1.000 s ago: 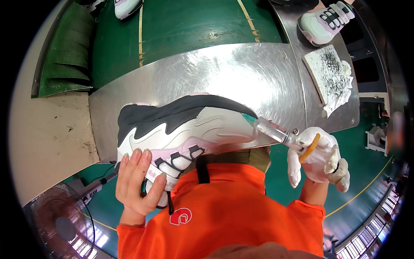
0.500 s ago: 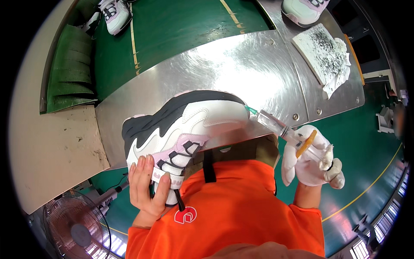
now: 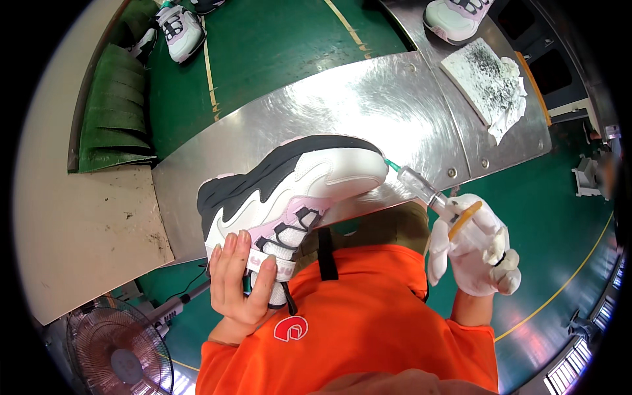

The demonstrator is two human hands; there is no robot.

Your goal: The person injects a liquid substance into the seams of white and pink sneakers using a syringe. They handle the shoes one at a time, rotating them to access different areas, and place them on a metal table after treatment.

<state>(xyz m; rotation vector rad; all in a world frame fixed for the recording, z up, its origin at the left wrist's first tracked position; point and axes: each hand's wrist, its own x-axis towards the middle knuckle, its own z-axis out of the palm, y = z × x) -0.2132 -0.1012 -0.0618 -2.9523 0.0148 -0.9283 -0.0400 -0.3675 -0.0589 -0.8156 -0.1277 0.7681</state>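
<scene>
A white, black and pink sneaker (image 3: 309,181) lies on its side above the near edge of the steel table, its sole turned away from me and its toe to the right. My bare left hand (image 3: 240,283) grips it round the tongue and collar. In a white glove, my right hand (image 3: 475,247) is closed round a clear syringe (image 3: 421,186) with an orange flange. The syringe's green needle tip (image 3: 392,164) meets the toe where the black sole joins the white upper. Fingers hide the plunger end in part.
Beyond the steel table (image 3: 263,112) runs a green conveyor belt (image 3: 276,46) carrying more sneakers (image 3: 180,33). Another sneaker (image 3: 455,18) stands at the back right, near a black-smudged white pad (image 3: 484,79) with crumpled cloth. A beige board (image 3: 92,230) and a fan (image 3: 122,355) are at left.
The sneaker and my left hand have shifted slightly right in view. The needle tip stays at the toe seam. Sneakers on the belt have come a little nearer.
</scene>
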